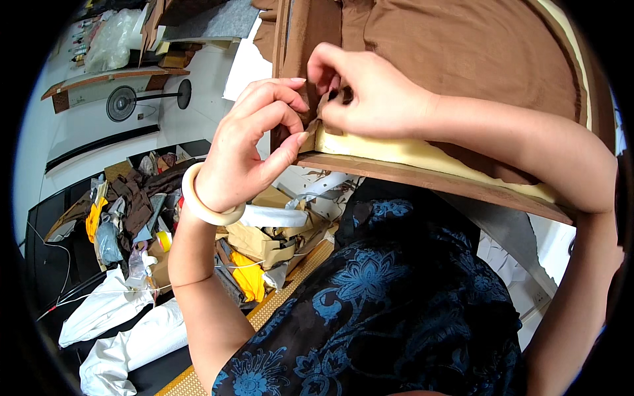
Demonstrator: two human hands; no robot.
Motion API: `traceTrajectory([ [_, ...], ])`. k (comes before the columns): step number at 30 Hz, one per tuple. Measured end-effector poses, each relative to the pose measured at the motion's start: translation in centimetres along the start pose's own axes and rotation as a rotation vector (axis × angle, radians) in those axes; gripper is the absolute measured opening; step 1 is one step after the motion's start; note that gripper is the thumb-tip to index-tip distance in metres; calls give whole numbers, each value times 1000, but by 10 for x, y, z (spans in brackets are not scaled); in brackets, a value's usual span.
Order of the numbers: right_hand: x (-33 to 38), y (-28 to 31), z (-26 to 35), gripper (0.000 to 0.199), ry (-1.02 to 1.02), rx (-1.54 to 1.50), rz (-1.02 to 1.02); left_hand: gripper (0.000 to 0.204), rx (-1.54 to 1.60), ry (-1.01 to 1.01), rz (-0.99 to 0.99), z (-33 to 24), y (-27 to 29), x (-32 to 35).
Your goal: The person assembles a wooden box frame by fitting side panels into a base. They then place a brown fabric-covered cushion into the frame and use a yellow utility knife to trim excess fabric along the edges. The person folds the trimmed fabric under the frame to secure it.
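Brown fabric lines a shallow wooden tray-like frame at the top of the view. Pale yellow foam shows along its near side, under the fabric's edge. My right hand is bent over the near left corner, fingers closed on the brown fabric there. A small dark patch shows between its curled fingers, too hidden to name. My left hand, with a cream bangle at the wrist, curls round the same corner from outside. Its thumb and index tips come close together at the fabric's edge.
To the left, a heap of cloth scraps and bags lies on a black surface, with white rolled material nearer. Brown paper pieces and yellow cloth lie below my left hand. A fan stands farther off, beside a shelf.
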State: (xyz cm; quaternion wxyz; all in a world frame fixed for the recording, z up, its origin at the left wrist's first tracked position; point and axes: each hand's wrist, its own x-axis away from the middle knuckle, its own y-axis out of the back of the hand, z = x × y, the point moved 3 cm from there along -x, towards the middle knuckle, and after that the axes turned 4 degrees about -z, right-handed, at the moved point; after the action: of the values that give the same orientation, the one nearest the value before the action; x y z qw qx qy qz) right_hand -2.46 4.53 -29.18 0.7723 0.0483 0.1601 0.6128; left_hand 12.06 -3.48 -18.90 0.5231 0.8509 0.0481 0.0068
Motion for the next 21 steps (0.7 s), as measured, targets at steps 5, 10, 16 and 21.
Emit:
traceTrajectory([
  [5,-3,-4,3,15,21,96,123,11,14,1,-36,1,-1,1],
  [10,-1,-2,-3,12,88,105,-58,8,28,27,-66,3,-2,1],
  [16,-5,3,-8,26,-54,13,-199,26,178,102,-131,6,-4,5],
  [21,-9,7,-12,24,-259,30,-126,44,130,99,-51,4,-1,0],
])
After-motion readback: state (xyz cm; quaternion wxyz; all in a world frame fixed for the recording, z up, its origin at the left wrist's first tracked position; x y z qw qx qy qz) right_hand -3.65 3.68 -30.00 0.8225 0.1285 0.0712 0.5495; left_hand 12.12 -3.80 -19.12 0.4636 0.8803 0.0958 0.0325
